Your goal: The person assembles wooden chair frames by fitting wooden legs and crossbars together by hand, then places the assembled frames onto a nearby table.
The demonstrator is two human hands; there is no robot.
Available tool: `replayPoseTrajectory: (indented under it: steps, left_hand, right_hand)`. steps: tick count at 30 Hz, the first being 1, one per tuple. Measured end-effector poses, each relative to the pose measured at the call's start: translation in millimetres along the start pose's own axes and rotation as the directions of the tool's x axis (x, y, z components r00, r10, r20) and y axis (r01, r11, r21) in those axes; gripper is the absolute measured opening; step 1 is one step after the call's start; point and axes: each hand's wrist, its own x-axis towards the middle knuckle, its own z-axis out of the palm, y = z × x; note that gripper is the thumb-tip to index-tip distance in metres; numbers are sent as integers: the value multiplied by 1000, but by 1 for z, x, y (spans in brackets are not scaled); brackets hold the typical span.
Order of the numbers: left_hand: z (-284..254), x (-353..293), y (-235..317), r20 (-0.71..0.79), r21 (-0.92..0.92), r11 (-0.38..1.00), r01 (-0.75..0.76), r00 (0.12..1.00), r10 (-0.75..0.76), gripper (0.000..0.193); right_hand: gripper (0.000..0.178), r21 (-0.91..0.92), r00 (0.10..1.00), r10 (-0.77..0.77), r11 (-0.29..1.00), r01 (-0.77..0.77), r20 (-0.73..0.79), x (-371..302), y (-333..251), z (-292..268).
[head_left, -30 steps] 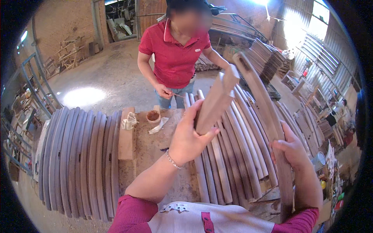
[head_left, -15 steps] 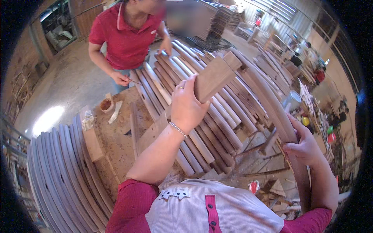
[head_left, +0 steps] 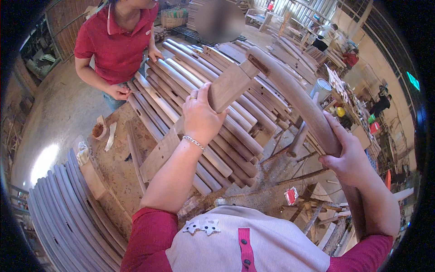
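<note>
My left hand (head_left: pixel 204 115) is closed round a flat wooden board (head_left: pixel 231 86) that slants up and away, its narrowed far end uppermost. A long curved wooden rail (head_left: pixel 303 99) is in my right hand (head_left: pixel 349 154), fingers and thumb wrapped about its middle. The rail's upper end, with a dark slot (head_left: pixel 259 64) cut in it, lies right beside the board's narrowed end. Whether the two pieces touch there I cannot tell. The rail's lower part runs down behind my right forearm.
Rows of wooden rails (head_left: pixel 181 77) lie beyond my hands. Curved rails (head_left: pixel 68 213) are stacked at lower left, beside a worktable (head_left: pixel 115 154) bearing a small cup (head_left: pixel 99 130). A person in red (head_left: pixel 118 50) stands at far left, holding something thin. Scrap wood (head_left: pixel 312 213) lies at lower right.
The whole view has shifted, so the surroundings sit further left. Both hands keep their holds on the board and the rail. The rail has turned slightly, and its slot shows more clearly.
</note>
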Motion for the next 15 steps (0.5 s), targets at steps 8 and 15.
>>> replayPoseTrajectory:
  steps: [8,15]
  left_hand:
    - [6,-2,-1,-5,44,999,-12,1000,12,69]
    - [7,-1,-2,9,26,999,24,1000,-24,69]
  right_hand:
    - [86,-436,998,55,898,-49,2,-9,-37,3]
    - [87,-475,1000,18,880,-4,24,-1,-32,16]
